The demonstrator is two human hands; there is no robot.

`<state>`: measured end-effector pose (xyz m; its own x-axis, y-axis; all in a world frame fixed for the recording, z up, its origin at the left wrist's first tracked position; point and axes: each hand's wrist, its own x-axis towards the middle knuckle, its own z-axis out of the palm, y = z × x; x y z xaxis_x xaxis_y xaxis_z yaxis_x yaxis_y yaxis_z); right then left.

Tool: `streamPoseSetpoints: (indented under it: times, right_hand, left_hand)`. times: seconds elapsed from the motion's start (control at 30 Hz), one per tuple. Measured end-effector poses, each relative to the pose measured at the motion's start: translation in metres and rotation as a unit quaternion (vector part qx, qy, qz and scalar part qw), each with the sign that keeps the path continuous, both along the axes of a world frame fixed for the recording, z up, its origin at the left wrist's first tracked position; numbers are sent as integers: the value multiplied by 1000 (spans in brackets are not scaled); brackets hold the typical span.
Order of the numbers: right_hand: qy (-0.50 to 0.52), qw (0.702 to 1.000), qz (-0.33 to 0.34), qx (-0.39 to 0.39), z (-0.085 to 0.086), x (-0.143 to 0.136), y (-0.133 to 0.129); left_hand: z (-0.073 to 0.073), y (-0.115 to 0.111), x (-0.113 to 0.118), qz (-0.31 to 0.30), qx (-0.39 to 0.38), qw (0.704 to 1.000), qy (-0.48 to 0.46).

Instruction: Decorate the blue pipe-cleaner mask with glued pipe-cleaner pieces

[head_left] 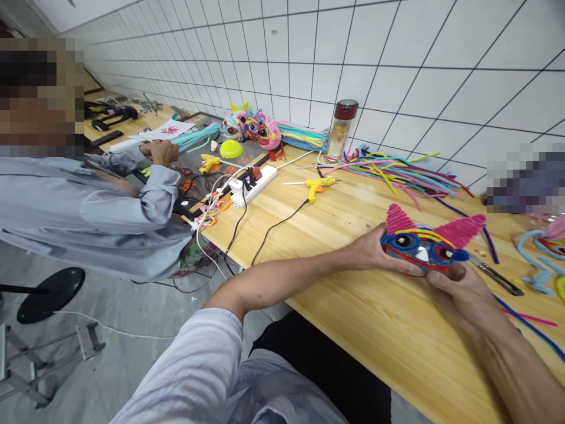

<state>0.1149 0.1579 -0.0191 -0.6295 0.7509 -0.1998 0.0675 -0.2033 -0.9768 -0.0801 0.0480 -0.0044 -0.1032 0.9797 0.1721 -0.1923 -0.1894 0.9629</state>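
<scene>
Over the right part of the wooden table, both my hands grip an animal mask (pixel 424 252) made of pipe cleaners, with pink pointed ears, blue eye rings, yellow brows and a red lower edge. My left hand (pixel 369 250) holds its left end, thumb along the bottom. Around its lower right side, my right hand (pixel 461 291) is closed, with the thumb at the front. The fingers behind the mask are hidden. Just right of it lies a utility knife (pixel 497 274).
Yellow glue guns (pixel 315 188) (pixel 209 163) lie by a white power strip (pixel 253 184) with trailing cables. Loose pipe cleaners (pixel 397 171) and a bottle (pixel 342 131) are along the wall. Finished-looking masks (pixel 251 126) stand at the back. A co-worker (pixel 88 206) sits at left.
</scene>
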Motion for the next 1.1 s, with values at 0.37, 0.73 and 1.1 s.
streamPoseSetpoints:
  times: [0.37, 0.73, 1.1]
  right_hand:
    - [-23, 1000, 10, -4, 6, -2, -3]
    - [-14, 1000, -7, -11, 10, -4, -7]
    - [8, 1000, -19, 0, 3, -3, -4]
  left_hand:
    - [-10, 4, 1, -22, 40, 999, -3]
    - [-12, 9, 0, -45, 27, 998, -39]
    - [-9, 10, 0, -39, 14, 999, -36]
